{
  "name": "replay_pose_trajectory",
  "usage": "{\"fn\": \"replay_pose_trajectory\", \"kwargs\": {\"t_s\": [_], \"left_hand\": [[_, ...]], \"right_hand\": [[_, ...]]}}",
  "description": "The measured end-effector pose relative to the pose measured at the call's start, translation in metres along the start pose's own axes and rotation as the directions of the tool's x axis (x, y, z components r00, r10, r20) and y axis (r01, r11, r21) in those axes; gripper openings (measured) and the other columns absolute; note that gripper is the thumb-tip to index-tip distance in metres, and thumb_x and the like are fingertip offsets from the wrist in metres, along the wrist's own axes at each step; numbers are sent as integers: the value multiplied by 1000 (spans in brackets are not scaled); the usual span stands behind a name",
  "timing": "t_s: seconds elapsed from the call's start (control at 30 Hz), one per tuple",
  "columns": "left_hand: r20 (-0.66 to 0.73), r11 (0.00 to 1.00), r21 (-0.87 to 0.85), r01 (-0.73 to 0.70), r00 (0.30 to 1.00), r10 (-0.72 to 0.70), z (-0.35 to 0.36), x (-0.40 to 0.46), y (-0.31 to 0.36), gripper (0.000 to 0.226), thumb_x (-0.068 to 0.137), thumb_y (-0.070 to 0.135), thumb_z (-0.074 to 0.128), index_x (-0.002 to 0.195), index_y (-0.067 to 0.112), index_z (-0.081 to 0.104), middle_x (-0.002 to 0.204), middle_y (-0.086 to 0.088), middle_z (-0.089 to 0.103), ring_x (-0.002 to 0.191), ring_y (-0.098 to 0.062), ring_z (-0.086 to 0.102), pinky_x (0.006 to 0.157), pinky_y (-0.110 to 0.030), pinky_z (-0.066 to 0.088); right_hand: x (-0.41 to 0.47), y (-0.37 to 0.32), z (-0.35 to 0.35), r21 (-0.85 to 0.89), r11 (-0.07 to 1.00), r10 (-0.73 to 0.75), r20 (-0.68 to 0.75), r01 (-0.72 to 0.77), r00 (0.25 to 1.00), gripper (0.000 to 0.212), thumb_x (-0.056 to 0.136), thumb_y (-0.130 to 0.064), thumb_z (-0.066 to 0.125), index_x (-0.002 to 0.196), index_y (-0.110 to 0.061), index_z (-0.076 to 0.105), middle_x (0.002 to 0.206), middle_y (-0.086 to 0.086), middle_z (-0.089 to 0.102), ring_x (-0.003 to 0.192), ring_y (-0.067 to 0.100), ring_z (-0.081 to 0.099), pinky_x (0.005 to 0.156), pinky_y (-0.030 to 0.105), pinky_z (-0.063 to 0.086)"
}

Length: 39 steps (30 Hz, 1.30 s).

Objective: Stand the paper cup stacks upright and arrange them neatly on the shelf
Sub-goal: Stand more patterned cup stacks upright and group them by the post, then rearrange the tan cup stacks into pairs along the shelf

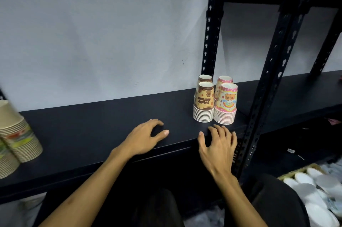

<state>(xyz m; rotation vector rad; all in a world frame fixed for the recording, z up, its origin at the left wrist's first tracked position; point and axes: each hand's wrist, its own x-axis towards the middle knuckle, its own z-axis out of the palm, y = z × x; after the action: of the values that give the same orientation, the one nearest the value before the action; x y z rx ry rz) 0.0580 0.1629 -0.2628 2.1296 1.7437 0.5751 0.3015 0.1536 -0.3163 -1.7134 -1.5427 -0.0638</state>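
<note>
At the far left of the black shelf (pixel 92 134) stand the big tan cup stacks (pixel 16 134). They are upside down, wide rims at the bottom, and they look tilted, though the wide camera may bend them. They are partly cut off by the picture edge. They sit well apart from both hands, off to the left.

Next comes the left hand (pixel 143 138). It rests near the front of the shelf with its fingers bent loosely. It holds nothing.

Then comes the right hand (pixel 218 145). Its fingers are spread out and it holds nothing too. The two hands are apart, with bare shelf between them.

Just behind the right hand are four small stacks in a tight square. The two brown cup stacks (pixel 204 102) are on the left and the two pink cup stacks (pixel 226 104) are on the right. They stand straight up, long way pointing up, mouths down, and their sides touch. The right hand is nearer to them. They look done.

So I think the tan stacks are next, and the left hand is closer to those. It is a long reach to the left.

A black post (pixel 266 78) with holes stands right of the pink stacks. A plain grey wall (pixel 92 32) is behind the shelf. Down at the bottom right are white lids or plates (pixel 314 189) in a tray.
</note>
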Motion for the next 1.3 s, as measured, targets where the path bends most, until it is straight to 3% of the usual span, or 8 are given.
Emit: {"fn": "replay_pose_trajectory", "kwargs": {"t_s": [0.1,0.2,0.37,0.5,0.7,0.97,1.3], "left_hand": [[-98,989,98,111,990,-102,-26,-19,-51,59,93,70,42,137,33,52,153,8,48,139,-16,47,113,-39,39],[-135,967,158,199,975,-179,-48,-41,-87,54,97,63,43,140,32,50,156,5,45,143,-17,42,115,-38,36],[-165,936,210,282,954,-250,-68,-65,-104,78,83,80,33,143,32,48,157,5,42,147,-16,36,118,-40,31],[-204,927,178,331,934,-294,-60,-70,-108,71,91,75,38,149,34,42,163,5,32,152,-15,25,124,-43,18],[-333,853,150,500,838,-433,-59,-74,-108,67,95,70,36,148,31,42,163,-4,31,154,-21,19,125,-44,11],[-361,785,115,609,762,-538,-59,-74,-104,70,93,71,37,151,32,39,166,-5,25,155,-21,15,126,-44,8],[-330,752,146,642,749,-575,-60,-72,-105,75,91,76,33,154,35,32,168,-4,18,156,-20,7,126,-44,4]], "right_hand": [[-2,-23,7,5,997,-73,77,73,994,54,90,-53,40,113,-16,72,128,4,66,131,28,50,121,50,20],[2,-56,9,0,987,-158,254,164,954,41,94,-48,48,117,-22,70,131,-1,62,129,25,48,119,50,22],[10,-120,17,34,947,-285,543,319,790,42,96,-51,48,126,-25,61,136,0,53,130,28,42,113,53,29],[14,-170,39,90,931,-320,667,354,673,44,95,-54,53,128,-26,59,139,3,48,136,32,36,112,63,28],[16,-224,78,128,894,-380,726,430,573,53,95,-56,50,139,-26,52,152,6,36,142,35,28,111,73,20],[8,-221,99,175,836,-485,678,519,552,56,103,-55,30,149,-26,41,157,8,33,146,35,24,116,71,11],[10,-218,99,205,810,-517,691,549,505,57,104,-54,29,152,-24,38,161,11,30,151,39,16,118,69,8]]}}
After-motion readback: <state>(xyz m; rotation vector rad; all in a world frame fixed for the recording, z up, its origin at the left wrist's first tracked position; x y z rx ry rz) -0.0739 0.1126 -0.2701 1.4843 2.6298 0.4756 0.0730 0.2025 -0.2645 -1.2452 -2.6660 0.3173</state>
